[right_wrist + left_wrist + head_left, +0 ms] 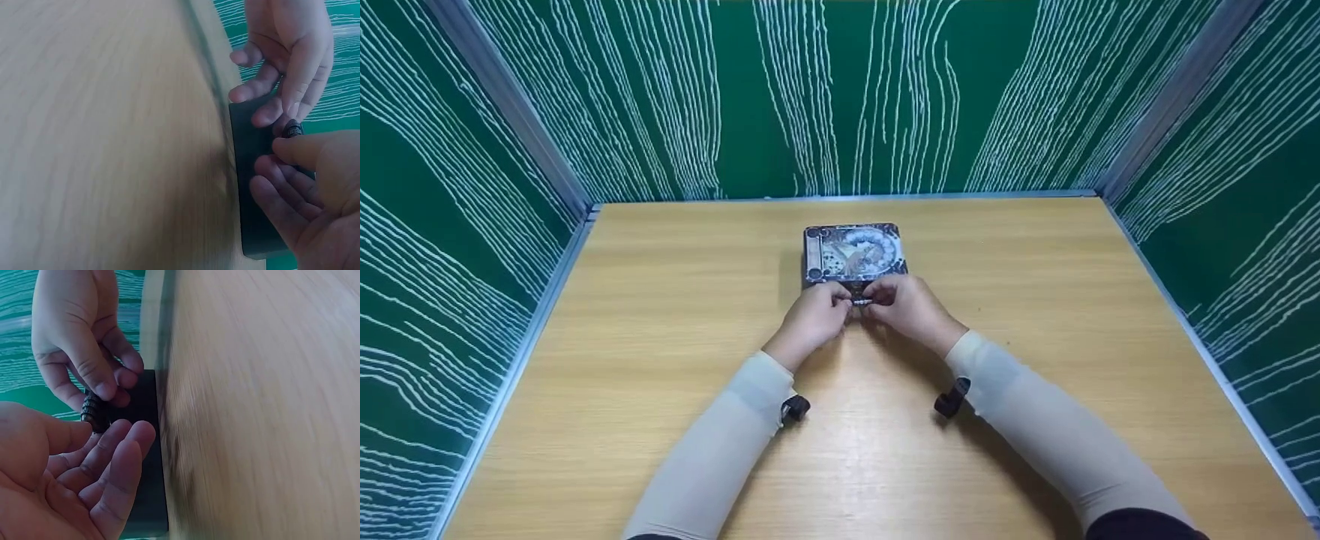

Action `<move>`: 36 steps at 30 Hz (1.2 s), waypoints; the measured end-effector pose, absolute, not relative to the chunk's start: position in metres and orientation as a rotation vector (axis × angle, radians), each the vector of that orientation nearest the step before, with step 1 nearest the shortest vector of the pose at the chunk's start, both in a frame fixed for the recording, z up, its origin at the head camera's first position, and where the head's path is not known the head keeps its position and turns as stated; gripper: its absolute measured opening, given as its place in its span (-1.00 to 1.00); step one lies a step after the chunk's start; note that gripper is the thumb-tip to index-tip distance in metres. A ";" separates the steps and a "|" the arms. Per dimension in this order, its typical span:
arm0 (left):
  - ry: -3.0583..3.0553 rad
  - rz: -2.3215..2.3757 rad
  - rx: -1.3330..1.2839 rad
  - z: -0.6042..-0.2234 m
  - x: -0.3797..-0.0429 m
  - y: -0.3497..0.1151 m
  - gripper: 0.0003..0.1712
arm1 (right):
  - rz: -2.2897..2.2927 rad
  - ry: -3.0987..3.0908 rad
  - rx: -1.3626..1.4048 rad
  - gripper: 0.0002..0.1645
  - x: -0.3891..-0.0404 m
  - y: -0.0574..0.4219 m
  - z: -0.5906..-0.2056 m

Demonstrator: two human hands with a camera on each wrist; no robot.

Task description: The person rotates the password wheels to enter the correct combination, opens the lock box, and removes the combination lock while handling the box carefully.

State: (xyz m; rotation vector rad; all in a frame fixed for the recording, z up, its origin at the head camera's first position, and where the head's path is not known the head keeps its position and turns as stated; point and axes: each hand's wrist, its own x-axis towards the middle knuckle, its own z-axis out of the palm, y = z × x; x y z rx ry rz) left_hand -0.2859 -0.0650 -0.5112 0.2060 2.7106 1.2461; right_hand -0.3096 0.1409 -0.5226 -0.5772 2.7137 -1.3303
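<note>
A dark box (855, 253) with a printed picture on its lid sits on the table. At its near side is a small, dark ridged cylinder (861, 302) with ring-like bands, possibly combination-lock dials. My left hand (814, 311) pinches one end between thumb and fingers. On the other end, my right hand (913, 309) has a thumb-and-finger pinch. The left wrist view shows the bands of the ridged cylinder (91, 409) between both hands' fingertips. In the right wrist view, fingers hide much of the ridged cylinder (292, 129) in front of the plain dark box side (247, 152).
The box stands toward the back of the wooden table (682, 300). Green walls (840, 97) with wavy white lines enclose the back and both sides, with metal posts (521, 105) in the corners. A small black camera (952, 399) is strapped at each wrist.
</note>
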 end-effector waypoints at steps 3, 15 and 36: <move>2.775 1.216 0.245 -0.512 -0.286 -0.068 -0.76 | -1.311 2.741 -0.591 -0.84 -0.309 0.140 -0.523; 2.997 1.040 0.461 -0.510 -0.287 -0.068 -0.79 | -1.299 2.769 -0.611 -0.87 -0.310 0.139 -0.519; 3.108 0.864 0.606 -0.511 -0.308 -0.066 -0.77 | -1.254 2.802 -0.629 -0.82 -0.312 0.141 -0.517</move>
